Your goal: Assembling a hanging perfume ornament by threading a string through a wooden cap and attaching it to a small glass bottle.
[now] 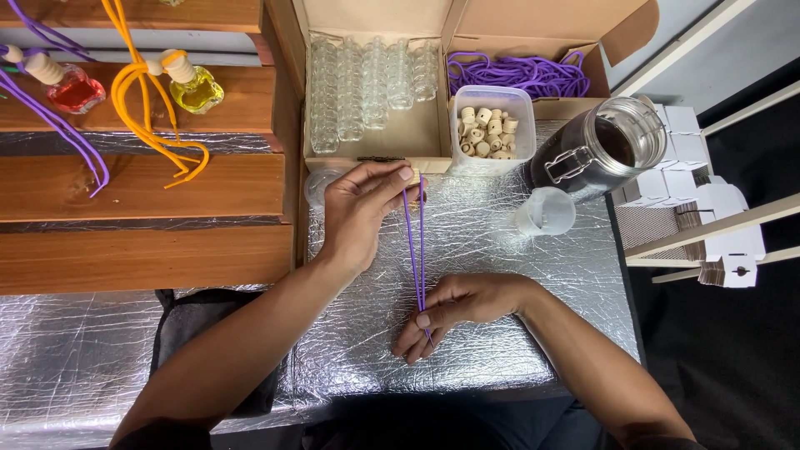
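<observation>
A doubled purple cord (416,250) is stretched taut over the silver foil table (500,333). My left hand (358,212) pinches its far end beside a small wooden cap (414,177), close to the cardboard box's front edge. My right hand (454,310) pinches the near end of the cord between thumb and fingers, resting on the foil.
The open cardboard box (375,133) holds rows of small glass bottles (367,83) and a pile of purple cords (517,73). A clear tub of wooden caps (492,129), a dark glass jar (596,150) and a small plastic cup (546,210) stand nearby. Filled bottles with cords (196,87) lie on wooden shelves at left.
</observation>
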